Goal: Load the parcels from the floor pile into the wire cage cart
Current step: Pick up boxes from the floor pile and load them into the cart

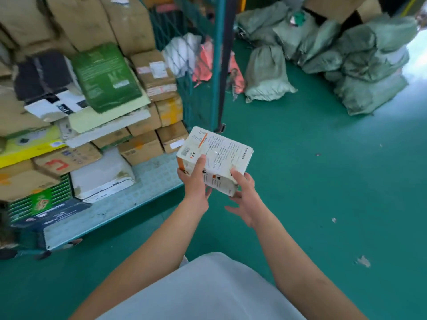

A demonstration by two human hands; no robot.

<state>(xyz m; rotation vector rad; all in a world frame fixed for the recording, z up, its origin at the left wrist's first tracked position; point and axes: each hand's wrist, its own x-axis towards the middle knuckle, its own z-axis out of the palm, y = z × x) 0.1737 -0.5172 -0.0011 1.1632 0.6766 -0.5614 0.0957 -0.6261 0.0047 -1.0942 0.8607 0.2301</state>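
- You hold a white printed box [216,158] in both hands, above the green floor [323,181] and just off the open corner of the wire cage cart [218,65].
- Your left hand [195,181] grips the box's near-left corner: thumb lies across the top face, near the barcode, and the fingers curl under the orange side.
- Your right hand [246,197] takes the near-right corner: the thumb presses the top edge, the fingers spread loosely beneath. How many of them touch the underside, you cannot tell.
- The box is tilted, its far end raised, its text-covered face up.
- The cart's pale floor plate [152,179] shows bare just left of the box.
- Stacked inside the cart: brown cartons [141,148], a green packet [106,77] lying on a pale flat sheet, a yellow box [27,144], a white flat parcel [101,179].
- Behind the cart mesh: a white bag [184,53] and a pink one [205,63].
- To the right, well apart from you, grey-green woven sacks [346,61] are heaped on the floor.
- Image is blurred at the left edge; labels there are unreadable.
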